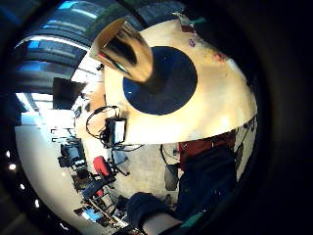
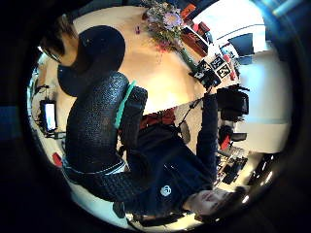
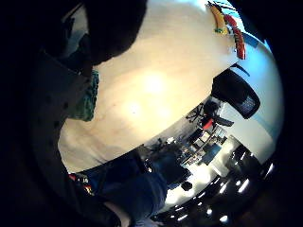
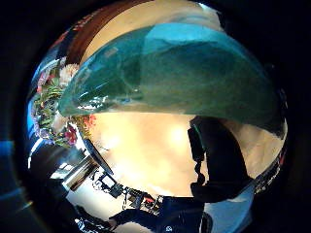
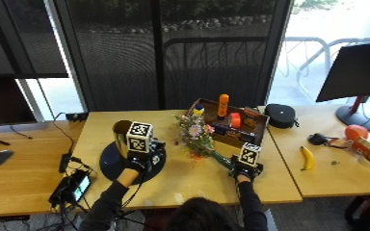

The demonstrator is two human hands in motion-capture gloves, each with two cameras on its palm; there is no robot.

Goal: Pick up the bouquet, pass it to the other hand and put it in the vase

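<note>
The bouquet (image 5: 196, 135) of pink, white and purple blooms lies on the pale wooden desk (image 5: 191, 180), its green-wrapped stem end at the right hand (image 5: 244, 169), whose fingers curl round the wrap. To the left, a tall metallic vase (image 5: 121, 136) stands on a round dark mat (image 5: 111, 166). The left hand (image 5: 137, 162) hovers over the mat just right of the vase, fingers loosely curled, holding nothing. No writing is readable.

Bare light wooden tabletop (image 5: 191, 180) between hands; brown box of bottles (image 5: 233, 122) crowds behind pink-flowered bouquet (image 5: 196, 134); gold metal vase (image 5: 122, 134) beside left fingers.
</note>
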